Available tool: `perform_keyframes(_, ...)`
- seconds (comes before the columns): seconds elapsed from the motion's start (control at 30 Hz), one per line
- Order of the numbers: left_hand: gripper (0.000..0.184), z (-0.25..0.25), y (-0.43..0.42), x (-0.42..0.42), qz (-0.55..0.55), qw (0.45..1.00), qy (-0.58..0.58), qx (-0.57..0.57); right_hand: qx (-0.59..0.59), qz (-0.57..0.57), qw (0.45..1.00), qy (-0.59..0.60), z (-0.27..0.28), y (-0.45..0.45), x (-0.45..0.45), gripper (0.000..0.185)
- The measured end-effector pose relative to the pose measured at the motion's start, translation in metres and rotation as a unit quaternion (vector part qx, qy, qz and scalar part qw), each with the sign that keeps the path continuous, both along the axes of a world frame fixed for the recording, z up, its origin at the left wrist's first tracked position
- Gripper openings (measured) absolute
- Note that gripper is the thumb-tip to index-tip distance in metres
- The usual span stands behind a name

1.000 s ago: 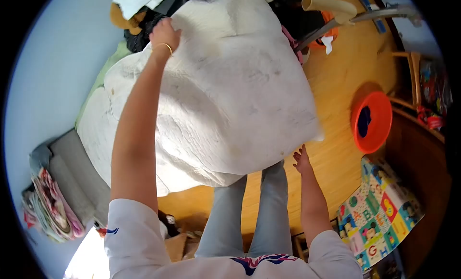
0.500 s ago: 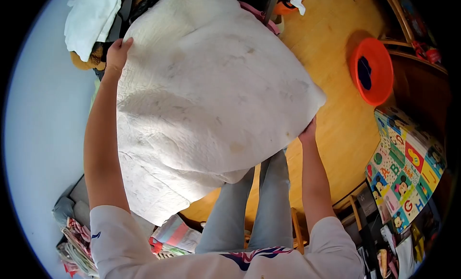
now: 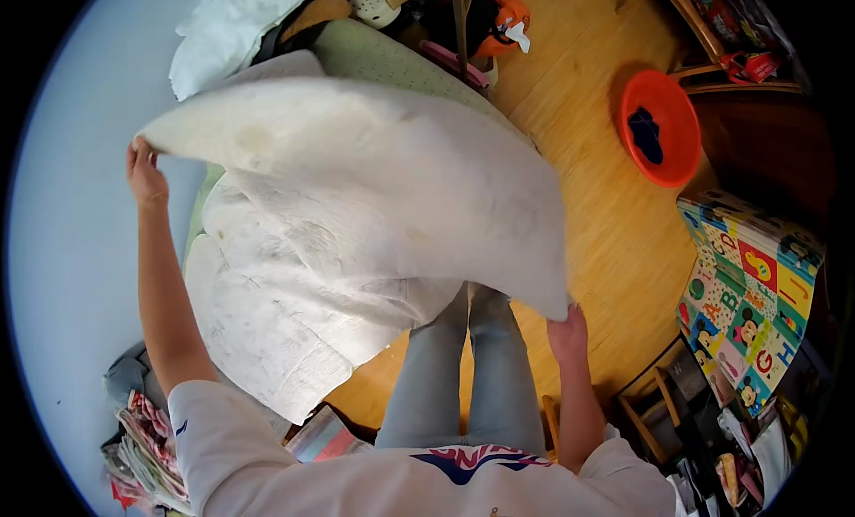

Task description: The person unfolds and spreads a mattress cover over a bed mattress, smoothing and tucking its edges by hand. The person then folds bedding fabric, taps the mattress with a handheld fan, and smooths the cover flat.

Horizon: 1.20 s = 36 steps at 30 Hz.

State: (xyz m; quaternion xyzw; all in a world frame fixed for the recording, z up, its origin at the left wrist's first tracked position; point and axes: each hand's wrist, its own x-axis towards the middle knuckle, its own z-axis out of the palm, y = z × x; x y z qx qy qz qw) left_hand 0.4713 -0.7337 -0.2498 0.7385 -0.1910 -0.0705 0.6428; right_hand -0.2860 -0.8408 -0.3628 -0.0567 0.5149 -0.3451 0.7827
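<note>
"Where is the white quilted cover (image 3: 419, 170) in relation to the two hands?"

"It is stretched between them. The left hand (image 3: 146, 173), beside the pale blue wall (image 3: 76, 205), has one corner, and the cover extends from there toward the right. The right hand (image 3: 567, 333) is lower, to the right of the legs (image 3: 432, 370), and from it the cover goes upward and to the left."

"And how is each grip?"

"The left grip is pinching the corner between thumb and fingers. The right grip is also pinching a corner, as it seems to me, but its fingertips are partly hidden."

"What does the middle part do?"

"It arches above the green mattress (image 3: 392, 58), and its far edge is blurred. Below, nearer to the person, white quilted material (image 3: 285, 312) lies in folds; whether it is the same piece, I cannot tell."

"What is standing near the right hand?"

"Well apart from it, on the wooden floor (image 3: 583, 179), there is an orange basin (image 3: 684, 130) with a dark blue cloth (image 3: 645, 136) inside."
</note>
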Motion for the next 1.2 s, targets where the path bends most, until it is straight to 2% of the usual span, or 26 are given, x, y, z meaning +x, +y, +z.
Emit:
perform_keyframes(0.07, 0.018, 0.036, 0.050, 0.025, 0.034, 0.999, 0.008, -0.028, 0.008, 0.042, 0.999, -0.017, 0.023, 0.018, -0.010, 0.037)
perform_keyframes(0.13, 0.017, 0.075, 0.102, 0.053, 0.081, 0.996, 0.016, -0.025, 0.120, 0.170, 0.972, 0.109, 0.049, 0.034, -0.018, 0.027)
perform_keyframes(0.17, 0.016, 0.091, 0.121, 0.060, 0.110, 0.994, 0.012, -0.012, 0.121, 0.169, 0.973, 0.104, 0.049, 0.049, -0.033, 0.027)
perform_keyframes(0.2, 0.016, 0.111, 0.127, 0.055, 0.127, 0.992, -0.007, 0.000, 0.022, 0.397, 0.901, 0.175, 0.045, 0.065, -0.055, 0.022)
perform_keyframes(0.23, 0.016, 0.126, 0.129, 0.052, 0.144, 0.989, -0.025, 0.011, -0.027, 0.502, 0.839, 0.206, 0.048, 0.070, -0.058, 0.020)
perform_keyframes(0.27, 0.017, 0.141, 0.136, 0.068, 0.099, 0.993, -0.053, 0.038, -0.081, 0.595, 0.765, 0.234, 0.058, 0.070, -0.055, 0.018)
perform_keyframes(0.3, 0.017, 0.142, 0.141, 0.082, 0.099, 0.993, -0.053, 0.039, 0.046, 0.527, 0.828, 0.188, 0.073, 0.072, -0.052, 0.015)
perform_keyframes(0.33, 0.018, 0.157, 0.115, 0.060, 0.094, 0.994, -0.039, 0.034, 0.171, 0.445, 0.869, 0.136, 0.085, 0.071, -0.047, 0.013)
perform_keyframes(0.37, 0.020, 0.167, 0.092, 0.045, 0.090, 0.995, -0.026, 0.030, 0.172, 0.445, 0.868, 0.136, 0.082, 0.074, -0.050, 0.013)
perform_keyframes(0.4, 0.022, 0.164, 0.073, 0.051, 0.064, 0.997, -0.021, 0.037, 0.140, 0.386, 0.906, 0.097, 0.074, 0.079, -0.053, 0.014)
perform_keyframes(0.47, 0.027, 0.140, 0.030, 0.079, 0.046, 0.994, -0.024, 0.100, 0.108, 0.325, 0.938, 0.056, 0.069, 0.069, -0.051, 0.015)
perform_keyframes(0.53, 0.041, 0.113, -0.048, 0.053, 0.076, 0.979, -0.023, 0.188, 0.153, 0.124, 0.978, -0.072, 0.070, 0.029, -0.037, 0.024)
perform_keyframes(0.57, 0.041, 0.094, -0.080, 0.047, 0.043, 0.979, -0.001, 0.201, 0.154, 0.126, 0.977, -0.071, 0.055, 0.016, -0.038, 0.024)
perform_keyframes(0.63, 0.033, 0.058, -0.142, 0.022, -0.015, 0.962, 0.034, 0.271, 0.124, 0.056, 0.991, 0.001, 0.017, -0.010, -0.044, 0.036)
perform_keyframes(0.73, 0.028, -0.007, -0.217, -0.009, -0.064, 0.951, 0.058, 0.296, 0.078, 0.069, 0.992, 0.070, -0.029, -0.064, -0.028, 0.037)
perform_keyframes(0.8, 0.035, -0.061, -0.253, -0.005, -0.117, 0.939, 0.107, 0.306, 0.063, 0.087, 0.990, 0.090, -0.086, -0.095, -0.038, 0.039)
perform_keyframes(0.87, 0.033, -0.116, -0.287, 0.001, -0.146, 0.934, 0.145, 0.292, 0.043, 0.109, 0.987, 0.108, -0.138, -0.124, -0.046, 0.041)
perform_keyframes(0.93, 0.030, -0.141, -0.316, -0.028, -0.124, 0.940, 0.102, 0.303, 0.035, 0.132, 0.965, 0.225, -0.179, -0.146, -0.046, 0.037)
perform_keyframes(1.03, 0.027, -0.185, -0.338, -0.012, -0.120, 0.933, 0.074, 0.332, -0.004, 0.168, 0.957, 0.239, -0.213, -0.170, -0.052, 0.037)
perform_keyframes(1.07, 0.031, -0.193, -0.341, -0.010, -0.108, 0.937, 0.025, 0.331, -0.002, 0.166, 0.956, 0.240, -0.218, -0.178, -0.053, 0.037)
perform_keyframes(1.1, 0.035, -0.198, -0.343, -0.008, -0.097, 0.939, -0.024, 0.331, 0.012, 0.144, 0.971, 0.193, -0.220, -0.181, -0.055, 0.036)
perform_keyframes(1.13, 0.037, -0.200, -0.350, -0.008, -0.088, 0.940, -0.016, 0.331, 0.028, 0.118, 0.982, 0.144, -0.223, -0.183, -0.056, 0.036)
perform_keyframes(1.2, 0.037, -0.215, -0.361, 0.014, -0.141, 0.935, -0.002, 0.326, 0.047, 0.109, 0.981, 0.153, -0.219, -0.190, -0.050, 0.029)
